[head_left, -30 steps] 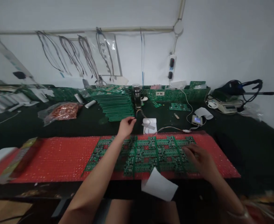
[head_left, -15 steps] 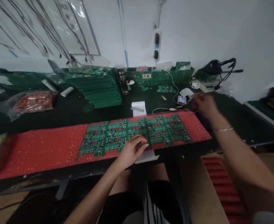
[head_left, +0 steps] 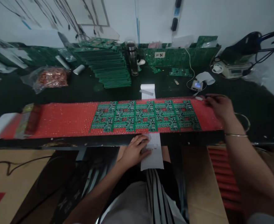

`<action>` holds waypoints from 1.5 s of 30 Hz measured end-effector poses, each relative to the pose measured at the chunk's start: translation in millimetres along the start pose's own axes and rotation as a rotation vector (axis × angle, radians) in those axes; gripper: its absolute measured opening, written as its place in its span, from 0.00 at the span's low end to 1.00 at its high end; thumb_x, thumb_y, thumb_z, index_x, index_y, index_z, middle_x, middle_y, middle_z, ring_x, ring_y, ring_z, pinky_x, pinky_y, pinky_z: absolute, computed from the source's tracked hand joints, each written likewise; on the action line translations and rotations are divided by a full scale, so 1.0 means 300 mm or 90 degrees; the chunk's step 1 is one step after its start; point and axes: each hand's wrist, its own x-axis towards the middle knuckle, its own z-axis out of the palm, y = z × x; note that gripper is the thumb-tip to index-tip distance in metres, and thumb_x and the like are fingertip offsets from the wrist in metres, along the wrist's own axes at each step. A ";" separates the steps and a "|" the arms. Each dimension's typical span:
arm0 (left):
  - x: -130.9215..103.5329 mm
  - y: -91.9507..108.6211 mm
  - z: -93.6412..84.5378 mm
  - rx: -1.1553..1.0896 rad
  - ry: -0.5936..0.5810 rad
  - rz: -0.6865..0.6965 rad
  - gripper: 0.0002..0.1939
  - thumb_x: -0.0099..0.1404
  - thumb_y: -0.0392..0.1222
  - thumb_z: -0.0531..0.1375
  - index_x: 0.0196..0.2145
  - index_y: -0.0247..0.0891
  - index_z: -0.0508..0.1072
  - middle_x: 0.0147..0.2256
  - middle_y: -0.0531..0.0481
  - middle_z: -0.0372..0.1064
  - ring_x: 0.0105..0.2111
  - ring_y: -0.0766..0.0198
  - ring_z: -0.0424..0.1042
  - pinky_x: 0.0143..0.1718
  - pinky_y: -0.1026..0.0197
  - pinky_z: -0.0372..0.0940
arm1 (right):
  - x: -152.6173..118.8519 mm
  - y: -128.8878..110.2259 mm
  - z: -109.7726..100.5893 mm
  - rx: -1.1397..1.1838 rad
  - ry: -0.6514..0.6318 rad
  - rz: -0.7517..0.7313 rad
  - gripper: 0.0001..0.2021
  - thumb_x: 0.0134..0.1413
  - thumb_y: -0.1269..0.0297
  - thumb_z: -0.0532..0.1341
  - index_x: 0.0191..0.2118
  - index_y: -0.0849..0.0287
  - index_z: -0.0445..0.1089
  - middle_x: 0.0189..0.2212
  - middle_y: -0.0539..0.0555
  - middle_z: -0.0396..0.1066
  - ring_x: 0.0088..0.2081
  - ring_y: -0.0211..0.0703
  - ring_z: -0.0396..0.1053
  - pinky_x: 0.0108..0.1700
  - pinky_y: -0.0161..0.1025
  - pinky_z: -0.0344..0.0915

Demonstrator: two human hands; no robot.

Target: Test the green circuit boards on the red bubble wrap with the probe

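My right hand point(head_left: 220, 107) is at the right end of a red bubble-wrap sheet point(head_left: 64, 116), its fingers closed on a thin white cable point(head_left: 247, 121). A white connector point(head_left: 199, 98) shows just left of those fingertips. My left hand point(head_left: 135, 149) lies on a long paper strip point(head_left: 152, 157) that hangs over the table's front edge. Its thumb and forefinger are apart, with paper showing between them. A row of joined green circuit boards point(head_left: 145, 115) lies on the bubble wrap, above the left hand. The paper strip passes beneath the boards and the wrap.
A small device with a lit screen point(head_left: 197, 85) sits behind the wrap. Further back are a tall stack of green boards point(head_left: 111, 67), a flask point(head_left: 132, 60), a bag of copper-coloured parts point(head_left: 53, 77) and a scale point(head_left: 232, 71). A cardboard box point(head_left: 197, 183) is below, at right.
The view has shifted. My left hand has moved off the boards and down onto the paper strip. The white cable and its connector have moved right, with my right hand on the cable.
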 end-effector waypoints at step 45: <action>0.374 0.142 -0.096 -0.284 -0.009 0.010 0.06 0.66 0.33 0.58 0.32 0.41 0.73 0.38 0.51 0.73 0.39 0.63 0.74 0.42 0.59 0.69 | 0.080 0.054 0.160 -0.283 -0.166 -0.219 0.11 0.63 0.59 0.56 0.37 0.58 0.73 0.39 0.60 0.76 0.43 0.51 0.71 0.49 0.46 0.65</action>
